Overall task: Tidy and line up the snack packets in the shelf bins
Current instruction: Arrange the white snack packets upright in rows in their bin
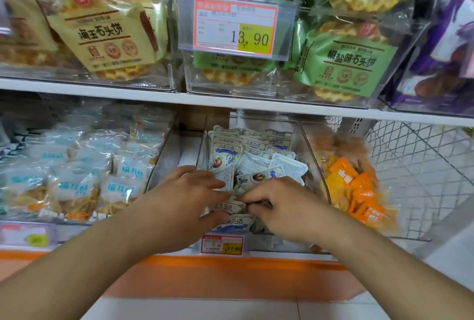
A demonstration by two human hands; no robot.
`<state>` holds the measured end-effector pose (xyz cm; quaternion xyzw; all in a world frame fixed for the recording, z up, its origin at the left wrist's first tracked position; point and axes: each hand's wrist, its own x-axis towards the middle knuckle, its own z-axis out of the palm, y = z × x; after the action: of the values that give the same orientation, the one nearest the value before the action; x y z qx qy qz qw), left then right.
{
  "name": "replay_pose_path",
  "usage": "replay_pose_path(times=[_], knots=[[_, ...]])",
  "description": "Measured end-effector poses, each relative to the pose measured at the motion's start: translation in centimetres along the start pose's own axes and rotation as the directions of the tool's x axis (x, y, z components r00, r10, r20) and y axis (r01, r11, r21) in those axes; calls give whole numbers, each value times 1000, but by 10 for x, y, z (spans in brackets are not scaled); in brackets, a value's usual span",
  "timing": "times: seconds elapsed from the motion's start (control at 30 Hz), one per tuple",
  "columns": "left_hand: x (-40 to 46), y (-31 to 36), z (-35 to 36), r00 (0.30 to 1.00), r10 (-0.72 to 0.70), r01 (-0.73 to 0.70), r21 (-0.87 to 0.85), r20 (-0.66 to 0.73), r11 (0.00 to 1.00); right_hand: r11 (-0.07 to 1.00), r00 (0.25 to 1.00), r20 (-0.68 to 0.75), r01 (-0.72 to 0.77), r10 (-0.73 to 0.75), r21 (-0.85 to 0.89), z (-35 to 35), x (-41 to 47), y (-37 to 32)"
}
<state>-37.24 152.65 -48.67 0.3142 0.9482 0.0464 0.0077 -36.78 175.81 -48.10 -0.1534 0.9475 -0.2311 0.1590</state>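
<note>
Both hands in the middle clear bin (311, 165) on the lower shelf, reaching in over its front edge. Bin filled with small white-and-blue packets (252, 155), some upright in rough rows at the back, others tilted or lying flat toward the front.

Left hand (189, 196): fingers spread and lightly bent over the front packets, thumb pressed under one packet (225, 207) lying flat, fingertips on another standing just behind. Grip partly closed, pinching that flat packet from the left.

Right hand (279, 206): fingers curled down, tips meeting the same flat packet from the right. Pinch looks closed on its edge; fingertips partly hidden.

Another packet (234, 223) face-up just below, at the bin front, touching the left thumb.

Left bin: pale blue-labelled clear bags (77, 186), loosely stacked. Right bin: orange packets (359, 191), jumbled. Wire basket (420, 165) at far right.

Small price tag (222, 244) on the shelf lip below the middle bin. Upper shelf: beige biscuit bags (102, 29), green biscuit bags (354, 63), large price tag (234, 27) reading 13.90.
</note>
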Motion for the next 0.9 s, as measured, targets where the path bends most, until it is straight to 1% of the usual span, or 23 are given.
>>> replay_pose_path(times=[0.07, 0.13, 0.23, 0.3, 0.4, 0.5, 0.6, 0.67, 0.77, 0.83, 0.9], knots=[[-2, -5, 3, 997, -1, -3, 61, 75, 998, 1000, 999, -48, 10, -11, -20, -2, 3, 4], [-4, -8, 7, 995, 5, -12, 64, 98, 998, 999, 994, -111, -18, 15, -26, -5, 5, 9], [-7, -6, 9, 997, 14, -16, 27, 70, 1000, 998, 995, -91, -41, 37, -45, -3, 9, 12], [-5, -3, 7, 999, 17, -18, 20, 50, 1000, 1000, 996, -87, -26, 27, 10, 3, 14, 15], [0, -2, 4, 998, 10, -11, 19, 64, 1000, 998, 990, -135, -19, 26, 54, 4, 21, 17], [0, -5, 6, 999, 3, -2, -28, 35, 1000, 999, 987, -156, -45, 45, 2, 0, 19, 16], [1, -8, 9, 1000, -1, 1, -93, 5, 996, 998, 961, -269, -59, 63, 24, -9, 14, 17], [3, -10, 9, 1000, -13, 10, -121, -19, 993, 994, 930, -359, -52, 83, 94, -18, 9, 20], [3, -10, 8, 998, -42, 38, -108, -40, 993, 967, 900, -419, -10, 119, 253, -24, 3, 24], [3, -10, 7, 998, -58, 55, -100, -26, 993, 959, 896, -427, 6, 121, 283, -21, -1, 25], [3, -11, 6, 998, -57, 54, -101, -24, 993, 961, 893, -434, 7, 118, 276, -15, -3, 23]])
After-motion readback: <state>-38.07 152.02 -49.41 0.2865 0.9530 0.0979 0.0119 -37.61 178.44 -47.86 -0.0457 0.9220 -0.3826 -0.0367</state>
